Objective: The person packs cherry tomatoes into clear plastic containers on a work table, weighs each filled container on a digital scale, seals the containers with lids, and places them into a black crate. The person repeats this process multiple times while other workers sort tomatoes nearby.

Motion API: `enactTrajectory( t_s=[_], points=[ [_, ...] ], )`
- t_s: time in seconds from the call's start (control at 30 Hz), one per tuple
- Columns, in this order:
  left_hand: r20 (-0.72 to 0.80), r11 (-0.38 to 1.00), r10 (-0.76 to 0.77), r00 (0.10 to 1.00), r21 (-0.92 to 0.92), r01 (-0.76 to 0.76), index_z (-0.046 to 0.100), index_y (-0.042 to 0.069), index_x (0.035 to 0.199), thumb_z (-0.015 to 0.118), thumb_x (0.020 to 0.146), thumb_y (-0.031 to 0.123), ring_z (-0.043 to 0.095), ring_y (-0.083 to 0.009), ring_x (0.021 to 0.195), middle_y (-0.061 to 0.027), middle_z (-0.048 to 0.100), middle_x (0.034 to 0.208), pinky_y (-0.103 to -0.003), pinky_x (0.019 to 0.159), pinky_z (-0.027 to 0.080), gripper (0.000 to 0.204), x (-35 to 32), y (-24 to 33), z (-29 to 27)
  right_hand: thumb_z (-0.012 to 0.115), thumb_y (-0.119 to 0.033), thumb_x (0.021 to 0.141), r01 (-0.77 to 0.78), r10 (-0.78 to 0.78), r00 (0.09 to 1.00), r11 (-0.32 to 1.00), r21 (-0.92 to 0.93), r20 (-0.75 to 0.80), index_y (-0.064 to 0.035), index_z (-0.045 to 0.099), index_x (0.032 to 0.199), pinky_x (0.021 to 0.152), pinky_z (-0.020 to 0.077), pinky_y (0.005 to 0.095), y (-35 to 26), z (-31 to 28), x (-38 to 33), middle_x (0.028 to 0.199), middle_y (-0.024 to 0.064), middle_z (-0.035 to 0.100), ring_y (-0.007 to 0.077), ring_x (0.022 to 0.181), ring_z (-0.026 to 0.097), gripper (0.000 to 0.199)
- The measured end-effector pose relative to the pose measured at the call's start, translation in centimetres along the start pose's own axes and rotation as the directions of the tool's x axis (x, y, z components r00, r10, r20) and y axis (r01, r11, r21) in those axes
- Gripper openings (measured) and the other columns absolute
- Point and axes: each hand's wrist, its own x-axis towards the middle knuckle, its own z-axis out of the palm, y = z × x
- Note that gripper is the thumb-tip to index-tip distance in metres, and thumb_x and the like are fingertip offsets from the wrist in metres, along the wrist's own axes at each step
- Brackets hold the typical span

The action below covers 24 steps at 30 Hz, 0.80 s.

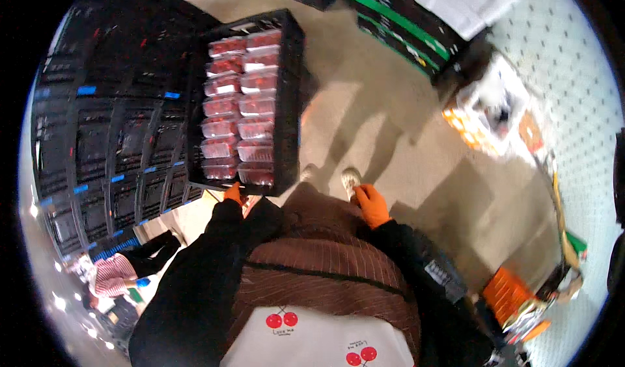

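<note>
A black plastic crate (291, 106) is in front of me on the left. Two columns of clear plastic punnets (257, 103) with dark red fruit fill it. My left hand (235, 194), in an orange glove, is closed at the crate's near edge; its fingertips are partly hidden there. My right hand (372, 205), also gloved in orange, hangs low in front of my right leg, apart from the crate. Its fingers are curled in, and whatever they may hold is hidden.
Stacked black crates (91, 139) with blue tags rise at the left. Green-edged crates (407, 31) stand at the far right, near an orange-and-white bag (485, 110). An orange basket (508, 295) lies lower right. Another person (120, 269) is at the lower left.
</note>
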Motion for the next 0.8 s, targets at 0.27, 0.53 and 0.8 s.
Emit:
enactTrajectory(
  t_s=[0.27, 0.53, 0.8],
  points=[
    [-0.093, 0.267, -0.870, 0.485, -0.915, 0.304, 0.058, -0.006, 0.075, 0.052, 0.076, 0.017, 0.056, -0.0259, 0.056, -0.0136, 0.060, 0.064, -0.038, 0.052, 0.043, 0.023, 0.1, 1.6, 6.4, 0.047, -0.034, 0.090, 0.216, -0.060, 0.920, 0.903, -0.372, 0.388, -0.0006, 0.056, 0.098, 0.073, 0.0451, 0.0339, -11.4, 7.4, 6.4, 0.085, 0.0139, 0.062, 0.0268, 0.080, 0.060, 0.036],
    [0.044, 0.016, -0.936, 0.349, -0.986, 0.165, 0.051, -0.002, 0.094, 0.048, 0.091, 0.042, 0.057, -0.0296, 0.067, -0.0146, 0.059, 0.074, -0.040, 0.064, 0.043, 0.044, -1.3, 10.5, -0.4, 0.052, -0.029, 0.089, 0.402, -0.071, 0.812, 0.788, -0.466, 0.579, -0.0043, 0.055, 0.103, 0.069, 0.0451, 0.0302, -24.5, 18.5, 16.4, 0.083, 0.0123, 0.061, 0.0181, 0.076, 0.059, 0.028],
    [0.065, 0.051, -0.961, 0.268, -0.914, 0.403, 0.053, 0.001, 0.095, 0.046, 0.090, 0.040, 0.058, -0.0381, 0.072, -0.0184, 0.061, 0.076, -0.044, 0.064, 0.044, 0.040, -1.9, 11.6, -3.8, 0.060, -0.030, 0.080, 0.771, -0.762, 0.430, 0.029, -0.637, 0.485, -0.0050, 0.056, 0.102, 0.081, 0.0422, 0.0425, -34.7, 28.3, 36.3, 0.097, 0.0164, 0.059, 0.0344, 0.093, 0.055, 0.033]
  ],
)
